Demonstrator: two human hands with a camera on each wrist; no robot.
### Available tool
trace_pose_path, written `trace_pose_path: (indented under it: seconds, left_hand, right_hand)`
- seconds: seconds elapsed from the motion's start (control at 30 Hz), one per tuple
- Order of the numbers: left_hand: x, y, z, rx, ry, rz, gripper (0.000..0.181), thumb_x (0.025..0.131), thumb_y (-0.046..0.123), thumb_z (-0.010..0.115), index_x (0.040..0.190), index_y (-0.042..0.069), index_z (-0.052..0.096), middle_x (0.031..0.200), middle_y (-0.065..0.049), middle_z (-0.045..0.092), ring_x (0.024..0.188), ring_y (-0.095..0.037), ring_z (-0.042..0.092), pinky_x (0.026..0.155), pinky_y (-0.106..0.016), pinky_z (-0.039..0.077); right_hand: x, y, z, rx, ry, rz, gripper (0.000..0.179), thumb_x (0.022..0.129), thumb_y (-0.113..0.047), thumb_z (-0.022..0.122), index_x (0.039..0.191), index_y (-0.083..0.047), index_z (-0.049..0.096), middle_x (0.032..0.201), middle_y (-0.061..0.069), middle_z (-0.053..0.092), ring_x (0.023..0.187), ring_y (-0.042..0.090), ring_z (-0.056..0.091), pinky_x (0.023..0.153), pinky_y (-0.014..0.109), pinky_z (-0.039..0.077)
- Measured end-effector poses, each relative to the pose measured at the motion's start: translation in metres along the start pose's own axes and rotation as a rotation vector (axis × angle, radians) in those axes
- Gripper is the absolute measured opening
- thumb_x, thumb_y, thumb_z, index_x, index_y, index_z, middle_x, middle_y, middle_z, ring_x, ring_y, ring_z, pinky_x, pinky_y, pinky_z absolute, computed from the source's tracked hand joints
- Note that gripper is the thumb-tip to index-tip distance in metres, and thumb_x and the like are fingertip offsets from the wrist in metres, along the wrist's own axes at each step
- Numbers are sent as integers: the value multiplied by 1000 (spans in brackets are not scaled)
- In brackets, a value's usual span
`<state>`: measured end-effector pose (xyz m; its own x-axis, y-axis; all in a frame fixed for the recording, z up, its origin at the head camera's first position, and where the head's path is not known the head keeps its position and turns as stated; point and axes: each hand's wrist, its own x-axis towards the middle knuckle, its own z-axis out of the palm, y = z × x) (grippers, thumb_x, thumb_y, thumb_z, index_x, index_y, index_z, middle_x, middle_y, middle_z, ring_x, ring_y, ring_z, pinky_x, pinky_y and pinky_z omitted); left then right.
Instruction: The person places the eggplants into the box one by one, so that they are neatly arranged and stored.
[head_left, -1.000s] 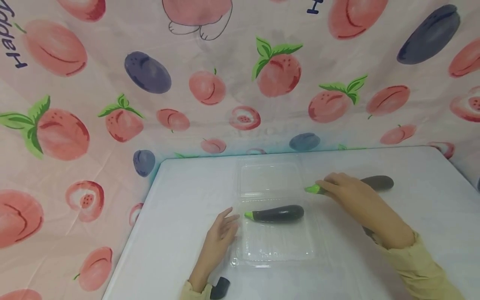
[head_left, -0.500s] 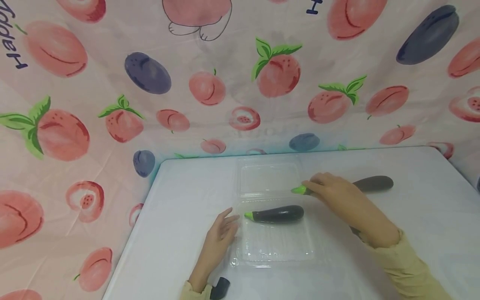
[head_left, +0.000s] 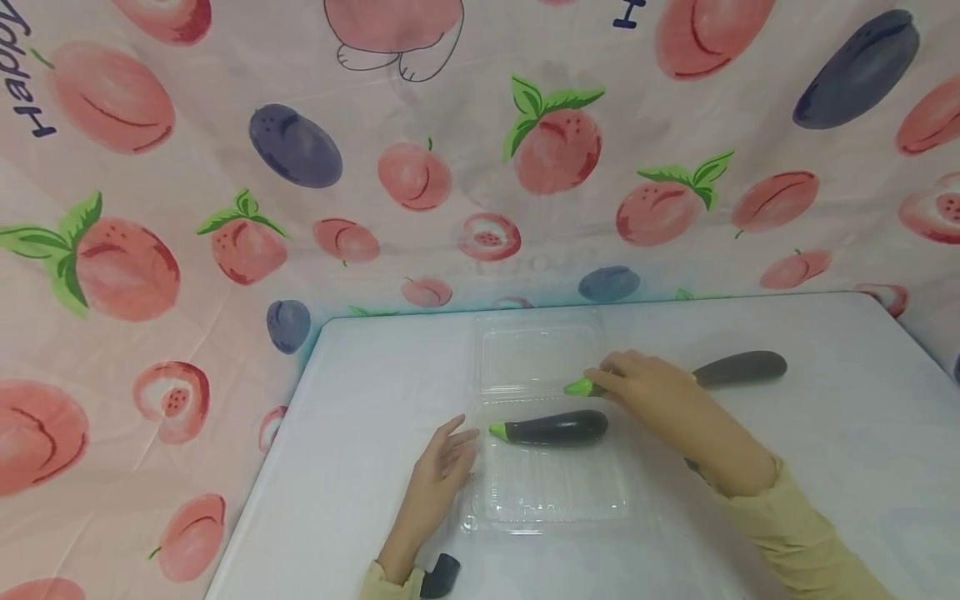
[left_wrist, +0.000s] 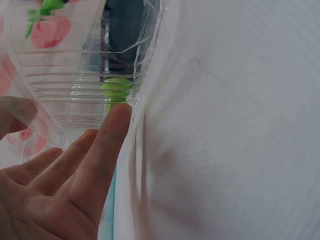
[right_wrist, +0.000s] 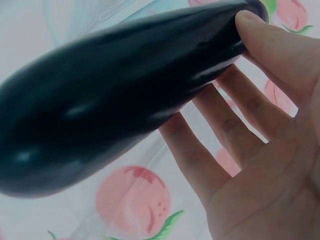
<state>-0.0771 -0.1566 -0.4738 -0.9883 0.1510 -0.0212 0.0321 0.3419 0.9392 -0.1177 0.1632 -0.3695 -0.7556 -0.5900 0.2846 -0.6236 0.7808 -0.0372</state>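
A clear plastic clamshell box (head_left: 555, 504) lies opened flat, its lid (head_left: 540, 354) toward the back. One dark eggplant (head_left: 558, 427) rests in the near half, green stem to the left. My right hand (head_left: 645, 387) pinches a second eggplant (right_wrist: 120, 95) near its stem end, between thumb and fingers; the green stem (head_left: 579, 387) pokes out past the fingertips, by the lid's right edge. From the head the rest of this eggplant is hidden behind the hand. My left hand (head_left: 442, 462) stays at the box's left side, fingers (left_wrist: 112, 130) extended against its clear wall.
Another eggplant (head_left: 741, 367) lies on the white table (head_left: 862, 417) behind my right hand, partly covered by it. A black device (head_left: 441, 577) sits at my left wrist. A fruit-printed cloth (head_left: 487, 125) hangs behind the table.
My right hand has moved left with its eggplant, bringing the stem to the box lid's right edge and uncovering more of the eggplant behind. The left hand has stayed put.
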Motion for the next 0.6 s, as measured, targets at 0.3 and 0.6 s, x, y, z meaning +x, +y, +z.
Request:
trace_pose_path:
  seconds: [0.3, 0.6]
  left_hand:
    - [-1, 1, 0, -15, 4, 10, 57, 101, 34, 59, 150, 17, 39, 140, -14, 58, 127, -31, 58, 94, -32, 58]
    - [0, 0, 0, -4, 5, 14, 56, 101, 35, 59, 150, 17, 40, 139, -13, 59, 126, -31, 58, 93, -30, 59]
  right_hand:
    - [7, -9, 0, 3, 9, -34, 38, 80, -11, 83, 116, -10, 70, 102, 6, 68, 93, 22, 66, 79, 37, 61]
    - [13, -18, 2, 11, -26, -29, 37, 83, -13, 81, 118, -12, 69, 103, 4, 67, 95, 21, 65, 81, 37, 61]
